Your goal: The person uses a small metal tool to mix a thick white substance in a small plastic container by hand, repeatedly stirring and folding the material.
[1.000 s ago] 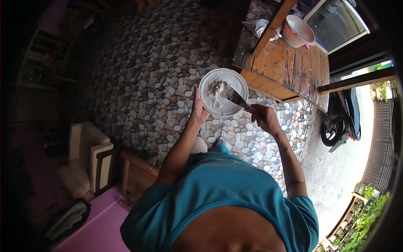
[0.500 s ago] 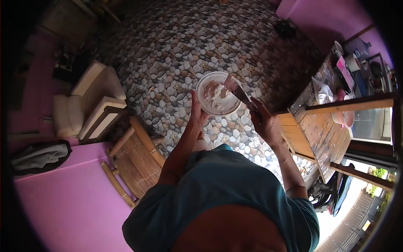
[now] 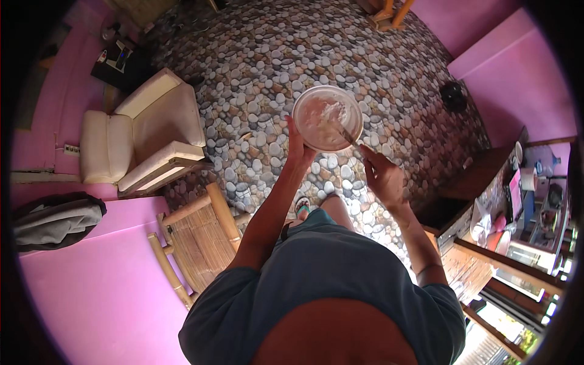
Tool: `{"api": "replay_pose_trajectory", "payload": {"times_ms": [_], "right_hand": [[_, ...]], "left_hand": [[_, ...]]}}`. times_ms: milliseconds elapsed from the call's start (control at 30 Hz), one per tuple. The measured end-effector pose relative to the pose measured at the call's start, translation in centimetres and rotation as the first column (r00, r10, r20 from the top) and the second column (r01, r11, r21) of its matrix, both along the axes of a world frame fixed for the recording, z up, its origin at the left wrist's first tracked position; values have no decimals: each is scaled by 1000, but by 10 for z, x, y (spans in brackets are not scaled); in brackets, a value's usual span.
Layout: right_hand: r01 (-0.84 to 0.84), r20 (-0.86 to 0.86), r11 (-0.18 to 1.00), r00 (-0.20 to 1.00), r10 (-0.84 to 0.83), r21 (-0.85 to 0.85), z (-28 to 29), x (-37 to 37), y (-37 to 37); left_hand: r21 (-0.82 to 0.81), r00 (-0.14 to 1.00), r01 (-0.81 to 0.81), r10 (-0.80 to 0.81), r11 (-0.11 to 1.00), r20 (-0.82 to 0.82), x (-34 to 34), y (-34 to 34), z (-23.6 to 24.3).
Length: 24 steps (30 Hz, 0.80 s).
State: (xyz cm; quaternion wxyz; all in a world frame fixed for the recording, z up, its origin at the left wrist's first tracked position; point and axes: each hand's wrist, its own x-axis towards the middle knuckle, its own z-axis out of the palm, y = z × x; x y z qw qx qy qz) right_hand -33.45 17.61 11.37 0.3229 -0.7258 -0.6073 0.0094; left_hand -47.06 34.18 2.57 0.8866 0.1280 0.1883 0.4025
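Near the middle of the view, my left hand (image 3: 298, 146) is closed around the side and underside of a round, pale bowl (image 3: 299, 125), its thumb along the left rim. Inside lies a patch of white, pasty material (image 3: 334, 112) over a pinkish-grey wet surface. My right hand (image 3: 383, 176) grips the handle of a metal scraper (image 3: 349, 137), whose blade dips into the bowl from the lower right.
Around me are a cream armchair (image 3: 155, 121), bamboo chair (image 3: 201, 237), grey cloth (image 3: 55, 222), wooden workbench (image 3: 462, 267) holding containers, black side table (image 3: 121, 70), wooden furniture (image 3: 389, 18), dark object (image 3: 453, 97) by the pink wall (image 3: 511, 67) and pebble-patterned floor (image 3: 243, 73).
My view has turned away from the bright doorway toward the room, so the bench sits farther down-right. The scraper blade, at the bowl's right rim half a second ago, now dips into it.
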Motion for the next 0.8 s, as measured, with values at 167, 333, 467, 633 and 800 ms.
{"api": "replay_pose_trajectory", "payload": {"times_ms": [167, 333, 467, 633, 800], "right_hand": [[-57, -124, 997, 991, 51, -44, 8, 28, 91], [-133, -149, 989, 981, 123, -60, -1, 67, 172], [-176, -205, 980, 960, 191, 91, 14, 91, 232], [-180, -192, 977, 961, 199, 116, 29, 119, 305], [-216, -40, 976, 976, 214, -33, 15, 150, 360]], "left_hand": [[66, 992, -122, 122, 990, -6, 18, 69, -4], [105, 987, -161, 159, 981, 31, 43, 149, -6], [159, 981, -194, 193, 968, 18, 64, 203, 1], [182, 968, -245, 250, 952, -1, 92, 266, 11], [163, 956, -288, 293, 944, -8, 112, 316, 15]]}}
